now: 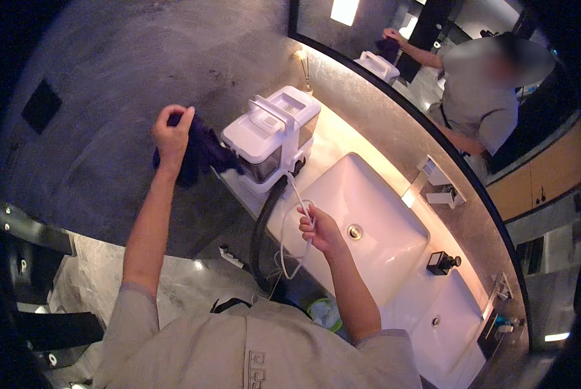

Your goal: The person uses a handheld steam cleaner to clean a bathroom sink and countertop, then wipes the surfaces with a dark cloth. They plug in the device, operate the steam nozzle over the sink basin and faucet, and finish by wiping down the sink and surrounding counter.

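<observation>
My left hand (172, 137) is raised, thumb and fingers pinched on a dark purple cloth (203, 152). The cloth hangs beside a white portable cleaning machine (255, 136) with a top handle and see-through tanks, which stands at the far end of the counter. A white power cord (294, 188) runs from the machine to my right hand (321, 231), whose fingers are closed around it above the near edge of the sink. Loops of the cord dangle below that hand. From the machine a black ribbed hose (258, 243) drops over the counter's front edge.
A white rectangular sink (384, 240) lies right of my right hand, with a second basin (442, 324) nearer. Between them stands a black bottle (441, 262). Behind runs a large mirror (426, 123). A nozzle-like tool (232, 257) and a green-rimmed bucket (316, 310) are lower down.
</observation>
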Motion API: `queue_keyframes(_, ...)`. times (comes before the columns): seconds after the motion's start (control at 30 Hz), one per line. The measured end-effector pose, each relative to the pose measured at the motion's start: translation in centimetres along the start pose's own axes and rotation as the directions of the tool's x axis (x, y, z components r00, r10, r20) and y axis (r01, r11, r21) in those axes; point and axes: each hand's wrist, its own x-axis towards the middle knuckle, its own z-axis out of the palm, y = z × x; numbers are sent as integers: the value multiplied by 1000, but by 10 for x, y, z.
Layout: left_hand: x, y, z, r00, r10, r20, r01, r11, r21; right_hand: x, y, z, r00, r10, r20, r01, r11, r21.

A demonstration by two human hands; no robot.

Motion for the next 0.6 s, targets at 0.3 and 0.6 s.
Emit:
queue_keyframes(0.3, 11, -82, 74, 986, 54, 160, -32, 990, -139, 1, -8, 17, 987, -159, 27, 160, 986, -43)
queue_keyframes(0.6, -184, 6, 81, 191, -40, 981, 917, 364, -164, 15, -2, 82, 981, -190, 46, 195, 948, -250)
